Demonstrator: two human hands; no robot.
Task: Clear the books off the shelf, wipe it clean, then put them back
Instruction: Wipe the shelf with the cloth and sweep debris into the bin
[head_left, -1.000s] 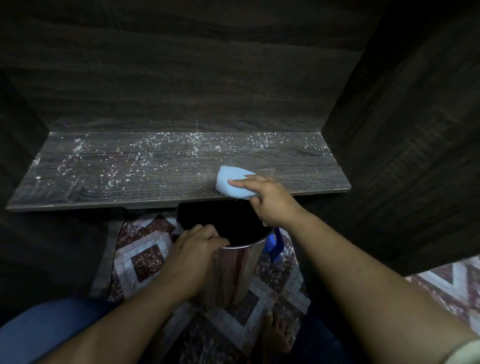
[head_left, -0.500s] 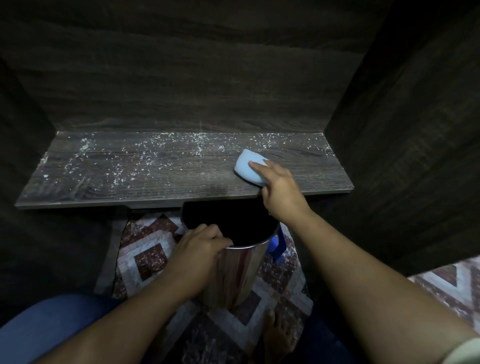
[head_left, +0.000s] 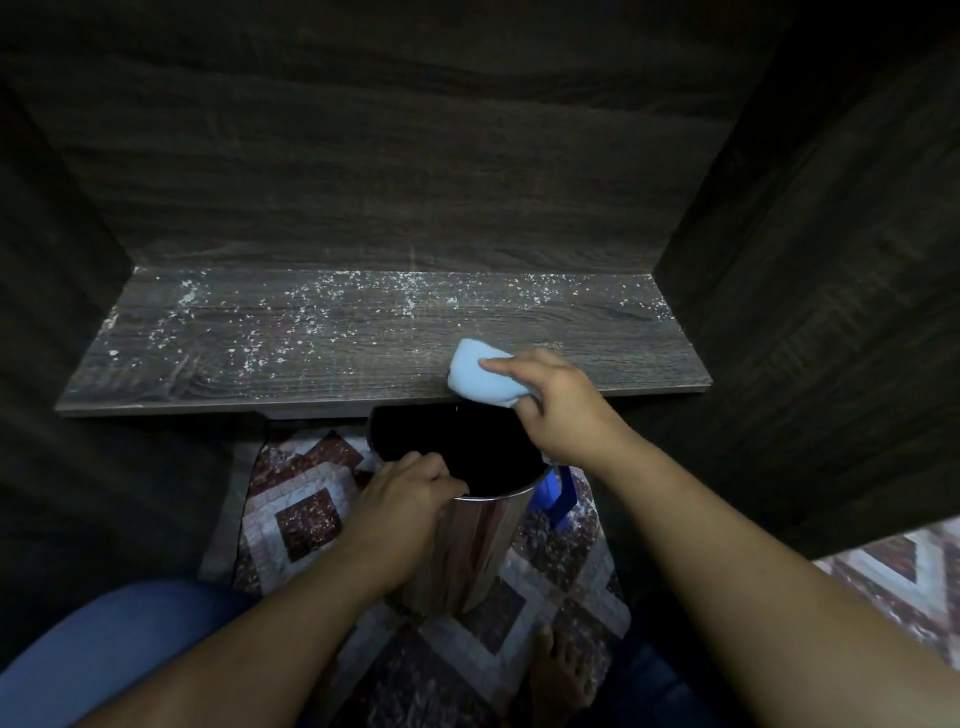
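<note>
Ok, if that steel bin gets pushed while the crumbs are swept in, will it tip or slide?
The bin looks tall and narrow, so it probably tips easily. Its polished wall likely slips in a grasp; the left hand grips the rim instead. One hand steadies it, so it seems light, apt to skid on the tiled floor.

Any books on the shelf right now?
No, the shelf carries only scattered white specks and the blue cloth gripped by the right hand at its front edge; the left hand holds the metal bin below.

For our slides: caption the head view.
Right hand holds blue cloth on dusty shelf edge; left hand grips steel bin.
</note>
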